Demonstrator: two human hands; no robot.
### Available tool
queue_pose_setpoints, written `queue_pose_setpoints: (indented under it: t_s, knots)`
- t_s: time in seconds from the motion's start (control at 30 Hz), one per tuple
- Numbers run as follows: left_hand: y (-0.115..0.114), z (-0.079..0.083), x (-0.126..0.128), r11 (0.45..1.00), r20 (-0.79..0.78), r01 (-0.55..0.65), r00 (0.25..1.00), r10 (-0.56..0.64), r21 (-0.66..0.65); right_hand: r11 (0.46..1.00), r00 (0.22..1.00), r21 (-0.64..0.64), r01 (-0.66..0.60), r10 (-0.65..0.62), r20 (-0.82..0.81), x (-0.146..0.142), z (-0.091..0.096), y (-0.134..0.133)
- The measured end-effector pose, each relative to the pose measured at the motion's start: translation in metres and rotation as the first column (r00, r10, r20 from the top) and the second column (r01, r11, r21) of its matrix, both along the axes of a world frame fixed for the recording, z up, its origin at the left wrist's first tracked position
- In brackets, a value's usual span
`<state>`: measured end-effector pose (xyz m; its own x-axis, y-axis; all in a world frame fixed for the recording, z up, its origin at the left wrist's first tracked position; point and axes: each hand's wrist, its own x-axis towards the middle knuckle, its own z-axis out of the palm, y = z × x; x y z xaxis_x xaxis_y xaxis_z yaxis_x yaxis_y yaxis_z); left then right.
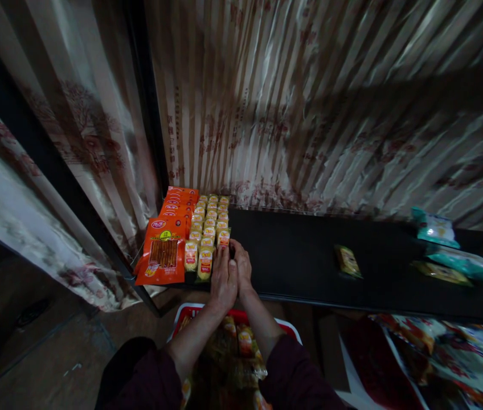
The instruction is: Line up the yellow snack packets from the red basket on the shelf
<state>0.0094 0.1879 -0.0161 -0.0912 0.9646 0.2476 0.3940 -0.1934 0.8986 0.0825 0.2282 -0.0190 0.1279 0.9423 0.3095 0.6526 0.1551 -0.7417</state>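
Observation:
My left hand (224,280) reaches to the front of the right-hand row of small yellow snack packets (209,223) on a black shelf. Its fingers are stretched out and lie over the lower part of the front packet (223,237). Pressed against its right side is my right hand (242,265), with bent fingers beside that same packet; whatever lies inside them is hidden. Two more front packets, a left one (191,255) and a middle one (205,263), lie just left of my hands. Orange snack bags (163,250) overlap in a row at the shelf's left end.
Below my forearms stands a red basket with a white rim (291,329), holding more packets. Along the shelf (284,256) lie a single yellow packet (348,262) and teal bags (436,228). A dark post (147,91) and curtains (310,114) bound the shelf. Larger bags (467,359) fill the lower right.

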Motion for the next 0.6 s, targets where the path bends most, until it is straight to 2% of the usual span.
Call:
queue_pose_setpoints:
  t_s: [0.13,0.3,0.47,0.6]
  knots:
    - [-0.004,0.002,-0.003,0.999,0.03,0.042,0.999,-0.041,-0.006,0.999,1.0,0.045,-0.025,0.025,-0.002,0.001,-0.005,0.005]
    - [-0.004,0.002,-0.004,0.999,0.073,0.045,0.996,-0.043,-0.022,0.998,0.998,0.044,-0.054,0.055,-0.013,0.003,-0.013,0.01]
    - [-0.006,0.003,-0.003,0.999,0.071,0.051,0.996,-0.049,-0.019,0.995,0.995,0.036,-0.096,0.096,-0.004,0.006,-0.012,0.011]
    - [-0.007,0.004,-0.003,0.999,0.047,0.039,0.998,-0.038,-0.012,0.999,0.999,0.03,-0.035,0.035,0.013,0.004,-0.011,0.008]
